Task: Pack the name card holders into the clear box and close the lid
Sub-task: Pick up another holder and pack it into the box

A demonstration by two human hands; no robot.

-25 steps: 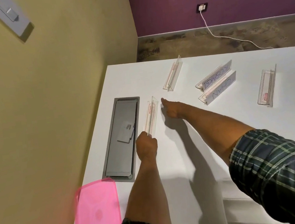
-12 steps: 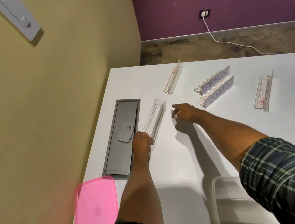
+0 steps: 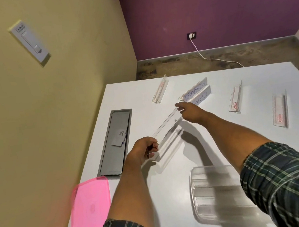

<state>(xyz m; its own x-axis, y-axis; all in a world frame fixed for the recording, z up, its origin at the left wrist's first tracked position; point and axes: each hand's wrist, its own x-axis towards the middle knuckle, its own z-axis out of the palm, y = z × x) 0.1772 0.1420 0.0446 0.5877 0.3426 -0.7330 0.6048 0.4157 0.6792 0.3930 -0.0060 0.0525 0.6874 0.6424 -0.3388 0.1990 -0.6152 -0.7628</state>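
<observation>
White tabletop fills the lower view, pushed into a corner where a yellow wall meets a purple one, with a mottled floor beyond. Both hands hold one clear acrylic name card holder lifted off the table, its shadow below it. The left hand pinches the near end between thumb and fingers; the right hand pinches the far end with its fingertips. The holder is a long, thin, see-through strip folded into a shallow V.

It looks light and rigid, with smooth glossy faces that could slip, and thin edges that might crack if bent, so gripping both ends, as here, seems the safest hold.

A clear box, rounded at the corners and made of frosted-looking plastic, sits open near the table's front edge, under the right forearm; at least one holder seems to lie inside, though it is blurred. Its translucent pink lid lies flat at the front left corner.

More holders remain on the table: a tent-shaped one at the back, two lettered ones side by side, and two flat ones further right. A grey recessed cable tray with a small white card lies to the left.
</observation>
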